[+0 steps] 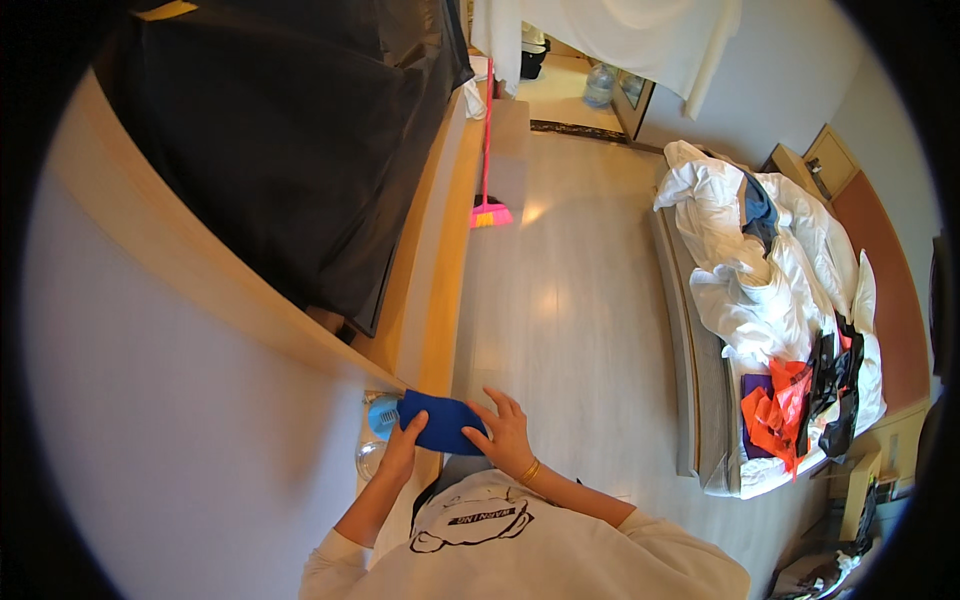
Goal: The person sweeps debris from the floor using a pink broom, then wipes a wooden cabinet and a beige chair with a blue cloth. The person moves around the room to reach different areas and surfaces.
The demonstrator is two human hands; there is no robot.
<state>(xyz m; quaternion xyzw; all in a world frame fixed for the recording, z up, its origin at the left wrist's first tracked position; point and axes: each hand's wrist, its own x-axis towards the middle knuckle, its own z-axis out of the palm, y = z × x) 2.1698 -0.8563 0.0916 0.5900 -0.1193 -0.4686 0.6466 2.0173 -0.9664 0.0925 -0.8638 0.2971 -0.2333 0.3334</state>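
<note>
A flat, dark blue rectangular piece (444, 426), perhaps cloth or felt, is held up in front of my body and bows slightly. My left hand (403, 448) grips its left end, the thumb lying on top. At the right end, my right hand (508, 441) has thumb and index finger on the edge, while the other fingers are spread away from it. A gold-coloured bracelet (529, 471) circles my right wrist. Just left of the blue piece, a light blue round item (382, 417) and a clear round container (370, 459) rest on a surface beside the wall.
A long wooden ledge (437, 330) runs along the left, below a black-covered panel (285, 150). Against it leans a pink broom (489, 214). To the right stands a bed (684, 360) with a rumpled white quilt (750, 300), a red plastic bag (780, 409) and black bags (838, 390).
</note>
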